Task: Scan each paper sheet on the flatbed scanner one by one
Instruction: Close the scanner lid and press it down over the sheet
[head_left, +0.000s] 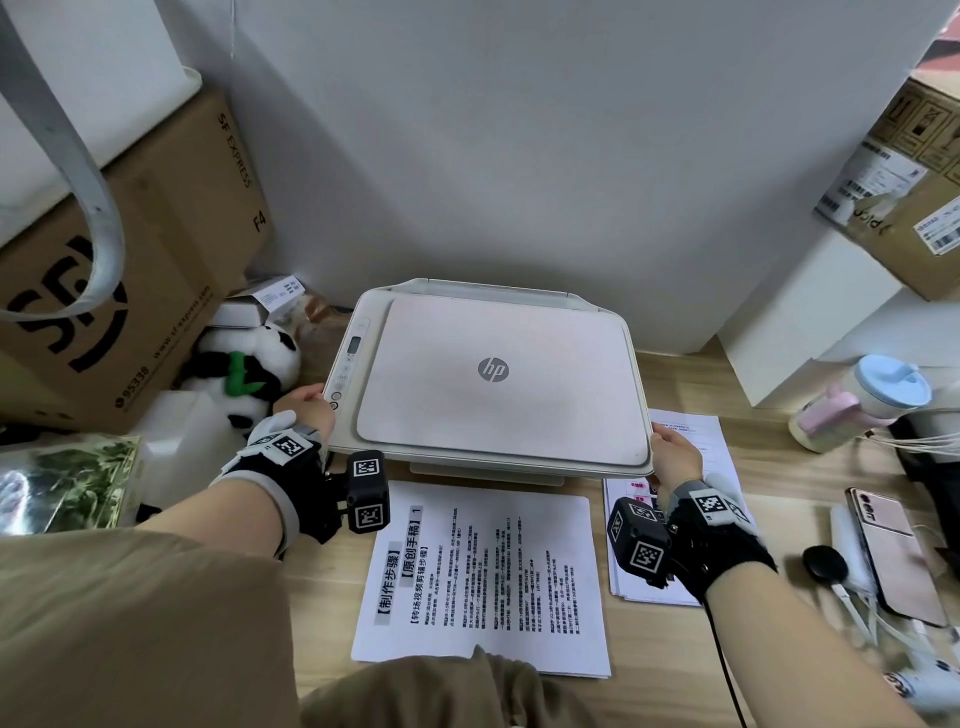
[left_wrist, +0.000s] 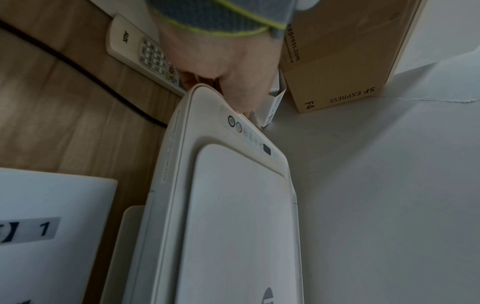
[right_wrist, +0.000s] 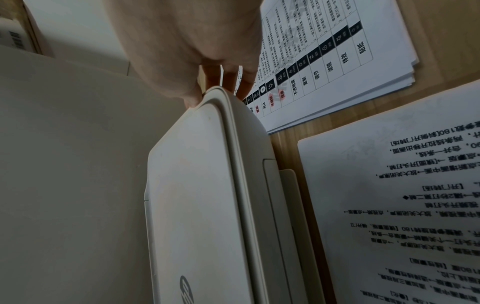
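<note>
Head view: scanner sits on the wooden desk against the wall, lid down. Left hand grips its near-left corner by the button strip; right hand grips the near-right corner. Sheet marked "1" lies flat on the desk just in front of the scanner. A paper stack lies partly under the right hand and wrist. Panda plush and SF box to the left, phone and cup to the right.

Left wrist view: left hand's fingers curl round the scanner's corner edge, thumb-side on top near the power buttons. A remote lies beside it.

Right wrist view: right hand's fingers hook under the corner, thumb on the lid rim. Stack of printed pages just beyond.

Judgement: the scanner body looks rigid, light plastic, smooth and likely slippery, so both-corner holds suit shifting it; the lid should lift from its front edge. Sheets are thin and floppy, easily creased; pinch one at a corner or edge and peel singly.
</note>
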